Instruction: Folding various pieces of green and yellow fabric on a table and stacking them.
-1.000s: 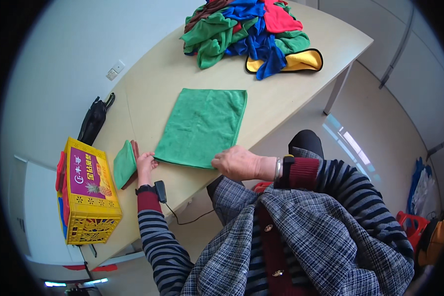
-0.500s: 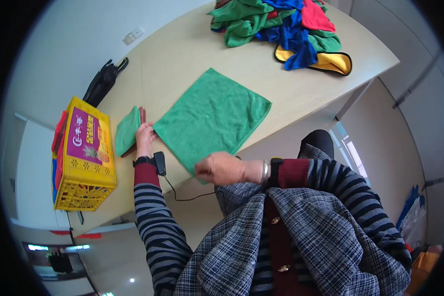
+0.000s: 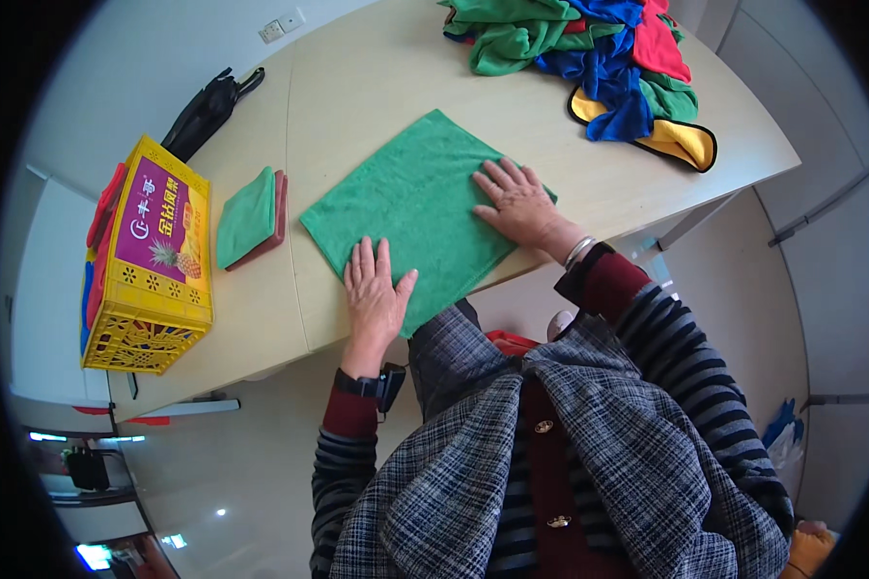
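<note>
Left hand (image 3: 376, 297) and right hand (image 3: 523, 205) rest on a green cloth (image 3: 420, 207).

The left hand (image 3: 375, 299) and right hand (image 3: 523, 206) face palm down, fingers (image 3: 368, 258) spread

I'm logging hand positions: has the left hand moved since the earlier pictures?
Yes: rightward, away from the yellow crate. The left hand, earlier beside the small folded cloths, now rests on the spread green cloth.

One spread cloth (image 3: 420, 198) — one crate (image 3: 159, 289)
</note>
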{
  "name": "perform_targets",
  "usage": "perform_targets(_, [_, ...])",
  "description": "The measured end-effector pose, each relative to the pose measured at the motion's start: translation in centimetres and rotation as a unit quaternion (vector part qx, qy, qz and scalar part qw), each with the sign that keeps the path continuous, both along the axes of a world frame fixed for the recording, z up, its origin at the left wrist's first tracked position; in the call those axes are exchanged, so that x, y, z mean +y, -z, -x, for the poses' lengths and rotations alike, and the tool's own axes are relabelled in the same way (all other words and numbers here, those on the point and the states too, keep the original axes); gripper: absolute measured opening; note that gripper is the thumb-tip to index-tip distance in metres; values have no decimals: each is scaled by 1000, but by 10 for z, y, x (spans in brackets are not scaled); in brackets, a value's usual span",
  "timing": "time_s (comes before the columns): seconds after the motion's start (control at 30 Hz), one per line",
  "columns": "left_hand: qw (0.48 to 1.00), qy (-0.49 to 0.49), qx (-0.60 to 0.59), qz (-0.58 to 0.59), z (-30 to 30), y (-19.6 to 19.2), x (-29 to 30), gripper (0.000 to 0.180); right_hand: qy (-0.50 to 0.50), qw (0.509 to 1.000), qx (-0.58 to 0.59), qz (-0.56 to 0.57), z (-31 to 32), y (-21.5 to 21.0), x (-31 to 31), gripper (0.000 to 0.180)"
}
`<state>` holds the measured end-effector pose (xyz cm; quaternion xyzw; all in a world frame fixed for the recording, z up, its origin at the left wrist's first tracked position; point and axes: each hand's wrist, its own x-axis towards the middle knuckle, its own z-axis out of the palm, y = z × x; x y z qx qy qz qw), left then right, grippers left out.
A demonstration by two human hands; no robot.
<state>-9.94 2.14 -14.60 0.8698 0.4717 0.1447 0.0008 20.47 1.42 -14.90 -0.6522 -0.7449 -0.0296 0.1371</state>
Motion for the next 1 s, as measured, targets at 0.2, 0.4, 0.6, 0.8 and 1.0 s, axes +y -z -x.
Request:
perform_targets(0.2, [998, 46, 33, 16, 9, -7, 27, 71, 77, 997, 7, 9, -4, 1, -31, 67])
perform_targets(0.4, [987, 151, 48, 24, 23, -6, 51, 70, 125, 991, -19, 46, 10, -11, -87, 68])
perform_targets(0.6, [986, 120, 32, 109, 31, -29, 69, 73, 46, 887, -114, 446, 9, -126, -59, 67])
perform_targets(0.8, [997, 36, -28, 61, -8, -10, 145, 77, -39, 996, -36, 71, 30, -51, 58, 70])
perform_targets(1.0, [999, -33, -1, 37, -27, 3, 161, 75, -36, 998, 32, 43, 76, -18, 112, 69])
